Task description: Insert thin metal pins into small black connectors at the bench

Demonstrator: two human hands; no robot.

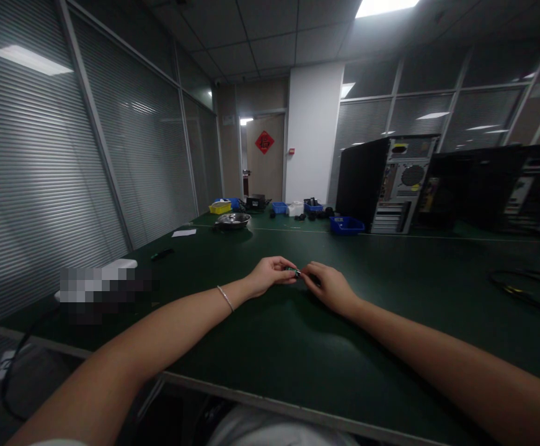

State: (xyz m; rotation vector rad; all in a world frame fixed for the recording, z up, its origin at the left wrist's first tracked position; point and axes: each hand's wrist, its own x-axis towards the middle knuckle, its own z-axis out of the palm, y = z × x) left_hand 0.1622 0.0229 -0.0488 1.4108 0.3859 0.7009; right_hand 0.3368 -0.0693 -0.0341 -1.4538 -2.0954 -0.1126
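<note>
Just above the table, a small dark green part with a silvery end (296,272) sits between my two hands; it is too small to name. My left hand (273,274), with a bracelet on its wrist, pinches the part between thumb and fingers. From the other side, my right hand (326,285) has its fingers curled together at the silvery end. Its fingertips partly hide what they grip.
On the green table (260,359) stand a metal bowl (233,220), a yellow bin (220,208) and a blue bin (346,226). Computer towers (385,186) rise at back right. Black cables (530,288) lie right; a white power strip (121,267) lies left.
</note>
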